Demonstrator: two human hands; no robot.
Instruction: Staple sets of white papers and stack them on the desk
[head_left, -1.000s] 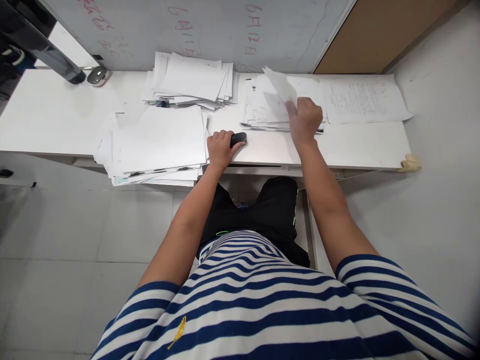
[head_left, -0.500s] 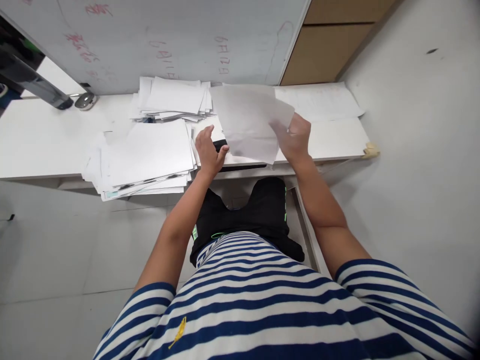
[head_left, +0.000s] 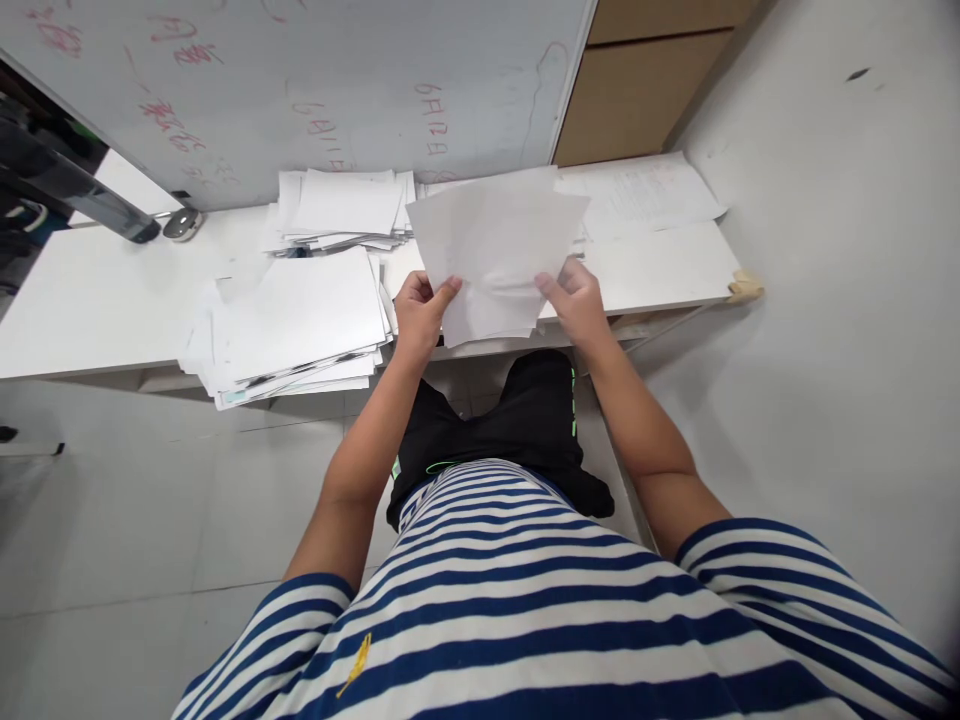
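In front of me, above the desk's front edge, I hold a few white paper sheets [head_left: 499,240], their corners slightly fanned. My left hand [head_left: 421,312] pinches their left edge, thumb on top and fingers curled beneath. On the opposite edge, my right hand [head_left: 577,300] grips with its thumb over the paper. Left of my left hand lies a large, uneven stack of papers [head_left: 307,310] that overhangs the front edge. Behind it is a second paper stack [head_left: 345,205] against the whiteboard.
The white desk [head_left: 660,265] runs along a whiteboard [head_left: 360,80] with red writing. A large printed sheet [head_left: 637,195] lies at the back right. At the left are a computer mouse [head_left: 183,224] and a dark bottle-like cylinder [head_left: 82,185]. A wall [head_left: 840,300] bounds the right.
My left hand has closed on the left edge of the sheets, where it was open beside them before. My right hand has shifted slightly lower and the sheets now face me more squarely.
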